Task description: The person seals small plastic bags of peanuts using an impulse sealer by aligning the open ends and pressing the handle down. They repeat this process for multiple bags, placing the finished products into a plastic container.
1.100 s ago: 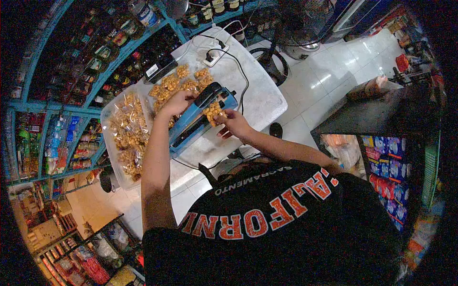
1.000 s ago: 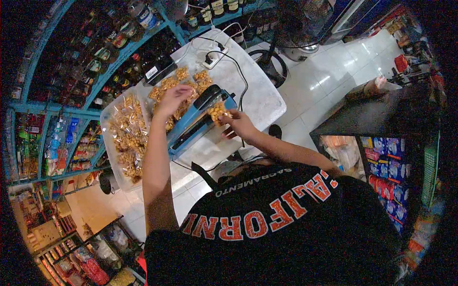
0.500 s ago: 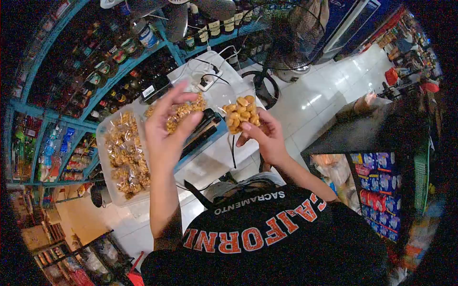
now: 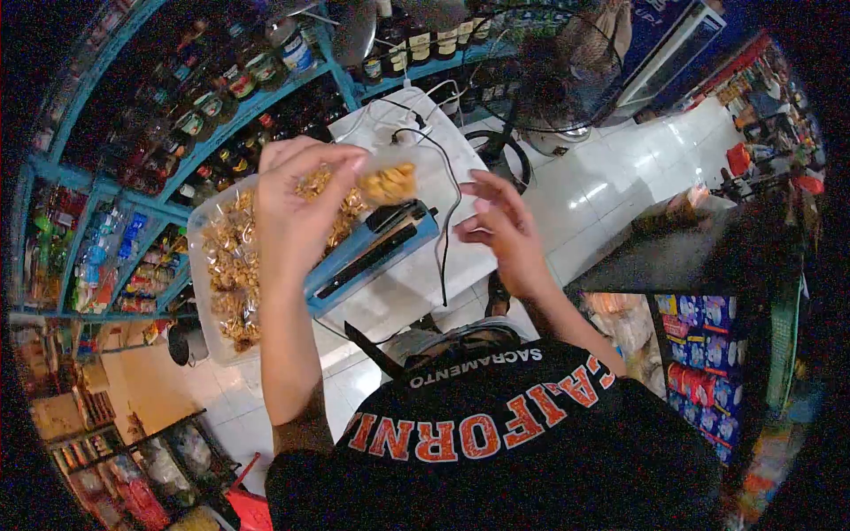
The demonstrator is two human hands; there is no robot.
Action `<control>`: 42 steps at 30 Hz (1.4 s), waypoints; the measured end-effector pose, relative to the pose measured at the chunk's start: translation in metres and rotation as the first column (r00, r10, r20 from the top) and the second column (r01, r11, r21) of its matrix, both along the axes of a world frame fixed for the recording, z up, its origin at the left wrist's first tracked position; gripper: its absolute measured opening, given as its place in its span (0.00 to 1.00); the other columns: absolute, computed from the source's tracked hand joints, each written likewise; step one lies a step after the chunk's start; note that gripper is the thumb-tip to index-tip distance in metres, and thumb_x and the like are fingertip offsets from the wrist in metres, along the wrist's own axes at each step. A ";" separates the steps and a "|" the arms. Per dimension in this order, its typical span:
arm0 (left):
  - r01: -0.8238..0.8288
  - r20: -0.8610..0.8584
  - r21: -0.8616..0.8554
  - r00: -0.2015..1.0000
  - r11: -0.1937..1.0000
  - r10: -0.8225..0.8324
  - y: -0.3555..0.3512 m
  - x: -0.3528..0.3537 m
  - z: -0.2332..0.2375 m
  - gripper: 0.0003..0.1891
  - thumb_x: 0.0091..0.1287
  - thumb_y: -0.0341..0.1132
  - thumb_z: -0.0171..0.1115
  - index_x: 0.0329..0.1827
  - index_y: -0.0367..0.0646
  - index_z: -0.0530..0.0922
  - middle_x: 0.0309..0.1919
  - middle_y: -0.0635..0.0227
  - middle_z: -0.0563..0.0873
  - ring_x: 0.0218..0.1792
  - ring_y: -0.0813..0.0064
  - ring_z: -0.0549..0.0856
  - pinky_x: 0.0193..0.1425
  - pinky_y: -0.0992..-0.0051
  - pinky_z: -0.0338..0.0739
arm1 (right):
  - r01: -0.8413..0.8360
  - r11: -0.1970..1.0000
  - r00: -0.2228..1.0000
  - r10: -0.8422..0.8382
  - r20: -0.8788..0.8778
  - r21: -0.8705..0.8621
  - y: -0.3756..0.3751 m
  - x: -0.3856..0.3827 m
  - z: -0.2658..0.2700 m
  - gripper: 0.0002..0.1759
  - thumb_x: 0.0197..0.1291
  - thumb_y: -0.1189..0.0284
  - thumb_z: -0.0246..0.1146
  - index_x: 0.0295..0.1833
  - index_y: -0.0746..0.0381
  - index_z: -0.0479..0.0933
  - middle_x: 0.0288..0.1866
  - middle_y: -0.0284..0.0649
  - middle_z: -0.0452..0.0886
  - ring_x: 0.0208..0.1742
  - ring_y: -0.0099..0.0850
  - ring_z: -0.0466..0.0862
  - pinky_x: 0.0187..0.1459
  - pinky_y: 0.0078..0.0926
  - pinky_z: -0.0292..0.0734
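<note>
My left hand (image 4: pixel 304 190) pinches the top of a small clear plastic bag of nuts (image 4: pixel 388 183) between thumb and finger. The bag hangs sideways over the white table, nuts gathered at its right end. To its right, my right hand (image 4: pixel 506 232) is held apart from it, fingers spread and holding nothing. Below the bag lies a long blue bag sealer (image 4: pixel 376 255) with a black bar. Partly behind my left hand and forearm, a clear plastic tub (image 4: pixel 202 296) holds several bags of nuts (image 4: pixel 232 265).
The white table (image 4: pixel 412 288) carries a black cord (image 4: pixel 450 199) and white cables. Blue shelves (image 4: pixel 199 119) with bottles and jars stand at the left and back. A fan (image 4: pixel 558 66) is at the back. Blue and red packs (image 4: pixel 699 354) stand at the right.
The bag of nuts has passed from my right hand to my left and moved left. My right hand has let go and opened. The sealer is now less covered.
</note>
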State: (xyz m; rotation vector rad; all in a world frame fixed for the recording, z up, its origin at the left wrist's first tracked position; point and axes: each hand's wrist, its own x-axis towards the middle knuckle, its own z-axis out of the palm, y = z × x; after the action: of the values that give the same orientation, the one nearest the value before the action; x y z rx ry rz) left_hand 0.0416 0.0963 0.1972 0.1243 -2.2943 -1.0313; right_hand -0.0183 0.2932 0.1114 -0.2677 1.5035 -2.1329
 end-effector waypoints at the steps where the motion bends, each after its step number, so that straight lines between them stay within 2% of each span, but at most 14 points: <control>1: -0.065 0.056 -0.122 0.996 0.990 0.072 -0.013 -0.002 -0.008 0.05 0.49 0.32 0.63 0.28 0.43 0.81 0.27 0.69 0.80 0.36 0.72 0.72 0.44 0.74 0.65 | 0.040 0.999 0.999 -0.041 0.009 0.015 0.003 -0.003 -0.002 0.20 0.56 0.67 0.55 0.55 0.57 0.65 0.50 0.37 0.70 0.31 0.22 0.76 0.36 0.22 0.71; 6: -0.169 0.334 -0.178 0.916 0.969 0.221 -0.114 -0.024 -0.116 0.07 0.50 0.39 0.63 0.30 0.50 0.82 0.31 0.64 0.82 0.37 0.65 0.77 0.51 0.71 0.65 | 0.102 0.994 0.988 -0.104 0.111 0.025 0.021 -0.013 -0.010 0.22 0.59 0.63 0.49 0.57 0.60 0.61 0.49 0.39 0.70 0.31 0.25 0.75 0.36 0.26 0.71; 10: -0.258 0.279 -0.274 0.901 0.927 0.333 -0.128 -0.023 -0.165 0.08 0.50 0.41 0.63 0.30 0.50 0.82 0.31 0.62 0.82 0.34 0.63 0.79 0.50 0.69 0.66 | 0.173 0.983 0.976 -0.179 0.122 0.056 0.028 -0.014 -0.013 0.21 0.60 0.62 0.48 0.57 0.60 0.61 0.47 0.38 0.71 0.30 0.26 0.74 0.37 0.26 0.69; 13: -0.291 0.461 -0.171 0.821 0.941 0.338 -0.130 -0.020 -0.199 0.09 0.51 0.42 0.62 0.32 0.51 0.82 0.32 0.60 0.82 0.37 0.62 0.79 0.48 0.68 0.70 | 0.178 0.981 0.977 -0.186 0.103 0.078 0.031 -0.014 -0.016 0.21 0.60 0.62 0.49 0.57 0.60 0.61 0.47 0.38 0.71 0.31 0.25 0.74 0.37 0.26 0.69; 16: -0.256 0.370 -0.165 0.879 0.952 0.301 -0.129 -0.005 -0.200 0.12 0.52 0.43 0.62 0.36 0.48 0.81 0.34 0.59 0.82 0.38 0.65 0.80 0.45 0.73 0.71 | 0.151 0.985 0.983 -0.159 0.092 0.088 0.028 -0.012 -0.016 0.21 0.60 0.63 0.49 0.57 0.59 0.61 0.46 0.37 0.72 0.30 0.25 0.74 0.37 0.26 0.69; 18: -0.380 0.352 0.254 0.893 0.889 0.281 -0.126 0.017 -0.172 0.15 0.54 0.43 0.60 0.39 0.43 0.80 0.34 0.60 0.82 0.38 0.71 0.80 0.45 0.77 0.71 | 0.187 0.979 0.977 -0.195 0.092 0.084 0.024 -0.012 -0.017 0.21 0.59 0.64 0.50 0.56 0.59 0.62 0.46 0.37 0.72 0.29 0.25 0.74 0.36 0.26 0.70; 20: -0.401 0.138 0.163 0.914 0.901 0.382 -0.158 0.049 -0.177 0.16 0.56 0.44 0.60 0.36 0.39 0.80 0.32 0.64 0.82 0.36 0.77 0.78 0.44 0.78 0.70 | 0.191 0.977 0.976 -0.199 0.092 0.093 0.023 -0.012 -0.018 0.20 0.59 0.63 0.51 0.56 0.59 0.63 0.46 0.36 0.73 0.28 0.23 0.74 0.35 0.25 0.70; 26: -0.766 0.407 0.335 0.643 0.549 0.649 -0.201 0.175 -0.178 0.12 0.56 0.39 0.60 0.35 0.39 0.79 0.31 0.62 0.82 0.34 0.77 0.78 0.41 0.80 0.69 | 0.150 0.979 0.983 -0.162 0.082 0.139 0.015 -0.009 -0.029 0.20 0.59 0.63 0.51 0.55 0.58 0.63 0.47 0.36 0.73 0.28 0.23 0.76 0.35 0.23 0.71; 30: -0.644 0.028 0.356 0.732 0.677 0.681 -0.216 0.242 -0.237 0.20 0.53 0.38 0.62 0.49 0.44 0.73 0.34 0.61 0.80 0.35 0.71 0.79 0.39 0.76 0.70 | 0.092 0.980 0.987 -0.112 0.113 0.174 0.002 0.003 -0.030 0.19 0.59 0.64 0.50 0.56 0.57 0.63 0.46 0.35 0.73 0.29 0.23 0.75 0.35 0.23 0.70; 32: -0.771 0.236 -0.279 0.522 0.572 0.819 -0.209 0.257 -0.242 0.20 0.51 0.38 0.64 0.48 0.50 0.74 0.35 0.60 0.80 0.36 0.65 0.79 0.40 0.72 0.70 | 0.073 0.979 0.989 -0.096 0.112 0.191 -0.005 0.006 -0.031 0.19 0.59 0.65 0.51 0.55 0.58 0.64 0.46 0.36 0.74 0.28 0.23 0.76 0.35 0.22 0.71; 33: -0.748 0.375 -0.374 0.418 0.548 0.827 -0.198 0.258 -0.229 0.20 0.49 0.39 0.65 0.48 0.54 0.74 0.34 0.59 0.79 0.35 0.60 0.78 0.42 0.68 0.68 | 0.060 0.978 0.991 -0.083 0.108 0.200 -0.008 0.008 -0.032 0.19 0.59 0.65 0.51 0.55 0.58 0.64 0.46 0.35 0.74 0.28 0.23 0.76 0.35 0.22 0.71; 38: -0.717 0.333 -0.456 0.412 0.527 0.848 -0.182 0.265 -0.220 0.17 0.51 0.42 0.62 0.45 0.55 0.75 0.38 0.62 0.79 0.38 0.61 0.77 0.44 0.63 0.68 | 0.001 0.979 0.994 -0.023 0.105 0.206 -0.024 0.018 -0.033 0.18 0.58 0.65 0.52 0.54 0.57 0.64 0.46 0.35 0.74 0.29 0.23 0.76 0.35 0.22 0.71; 40: -0.713 0.424 -0.559 0.192 0.423 0.885 -0.177 0.260 -0.221 0.15 0.52 0.41 0.59 0.44 0.57 0.76 0.39 0.68 0.80 0.41 0.61 0.77 0.44 0.58 0.68 | -0.012 0.971 0.994 -0.015 0.111 0.239 -0.028 0.020 -0.033 0.20 0.58 0.65 0.51 0.56 0.56 0.64 0.46 0.35 0.73 0.30 0.23 0.74 0.37 0.23 0.69; 42: -0.707 0.429 -0.573 0.174 0.416 0.886 -0.181 0.264 -0.230 0.13 0.53 0.41 0.58 0.43 0.59 0.77 0.39 0.71 0.80 0.43 0.60 0.76 0.44 0.55 0.69 | -0.033 0.972 0.994 0.007 0.111 0.234 -0.031 0.020 -0.038 0.20 0.58 0.65 0.52 0.56 0.56 0.64 0.46 0.34 0.73 0.30 0.23 0.74 0.36 0.22 0.69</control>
State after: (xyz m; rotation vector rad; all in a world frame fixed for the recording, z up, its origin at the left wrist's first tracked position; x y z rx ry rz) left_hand 0.3052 -0.0847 -0.0326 1.7451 -2.3090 -0.0297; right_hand 0.0020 0.2626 0.0739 -0.0785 1.6623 -1.8973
